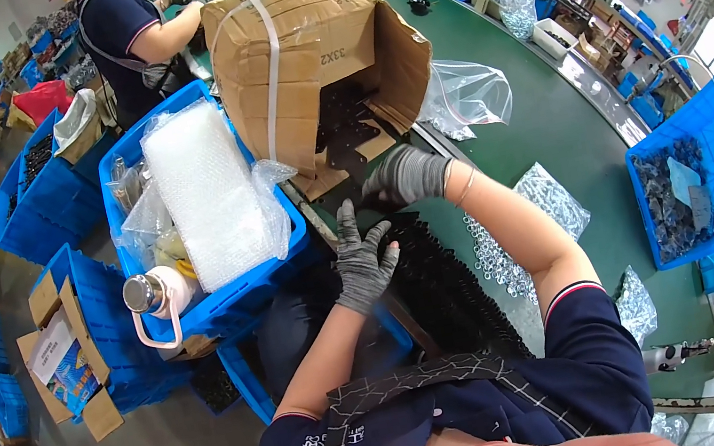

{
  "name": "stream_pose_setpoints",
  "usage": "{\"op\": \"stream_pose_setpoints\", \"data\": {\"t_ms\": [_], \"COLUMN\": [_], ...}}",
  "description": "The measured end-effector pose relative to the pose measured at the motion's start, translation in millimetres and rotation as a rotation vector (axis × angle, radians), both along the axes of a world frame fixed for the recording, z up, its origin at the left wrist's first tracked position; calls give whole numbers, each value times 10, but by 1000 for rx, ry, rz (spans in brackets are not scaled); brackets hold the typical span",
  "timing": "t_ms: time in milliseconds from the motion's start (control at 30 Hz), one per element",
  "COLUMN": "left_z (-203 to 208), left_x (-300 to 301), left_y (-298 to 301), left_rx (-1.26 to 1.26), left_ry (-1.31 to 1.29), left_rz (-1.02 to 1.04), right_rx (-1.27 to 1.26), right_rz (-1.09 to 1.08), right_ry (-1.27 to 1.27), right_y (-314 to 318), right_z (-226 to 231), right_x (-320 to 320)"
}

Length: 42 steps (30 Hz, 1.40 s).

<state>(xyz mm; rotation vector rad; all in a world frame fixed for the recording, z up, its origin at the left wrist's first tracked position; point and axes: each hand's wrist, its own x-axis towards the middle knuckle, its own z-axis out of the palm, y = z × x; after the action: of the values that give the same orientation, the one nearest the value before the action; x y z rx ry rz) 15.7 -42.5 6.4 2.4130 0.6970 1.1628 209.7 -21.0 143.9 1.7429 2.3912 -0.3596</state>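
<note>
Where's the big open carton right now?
Head view, upper middle: the carton sits just beyond the gloved right hand, right of the blue crate holding bubble wrap.

Right hand (406, 175): fingertips hidden from me
I cannot tell whether they grip anything; shadow hides the depths of the carton (303, 51), and the top edge crops the co-worker (118, 31).
</note>
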Motion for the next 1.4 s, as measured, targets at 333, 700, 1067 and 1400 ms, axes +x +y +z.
{"op": "stream_pose_setpoints", "data": {"t_ms": [333, 700, 1067, 1400], "left_z": [46, 123, 67, 77], "left_x": [22, -13, 7, -32], "left_y": [4, 48, 68, 110], "left_rx": [-179, -158, -267, 98], "left_ry": [53, 35, 118, 53], "left_rz": [-99, -54, -78, 110], "right_rx": [307, 24, 110, 87], "right_rz": [-35, 113, -394, -142], "right_ry": [229, -178, 205, -107], "right_y": [203, 264, 382, 453], "right_z": [-790, -696, -718, -797], "right_x": [106, -76, 192, 96]}}
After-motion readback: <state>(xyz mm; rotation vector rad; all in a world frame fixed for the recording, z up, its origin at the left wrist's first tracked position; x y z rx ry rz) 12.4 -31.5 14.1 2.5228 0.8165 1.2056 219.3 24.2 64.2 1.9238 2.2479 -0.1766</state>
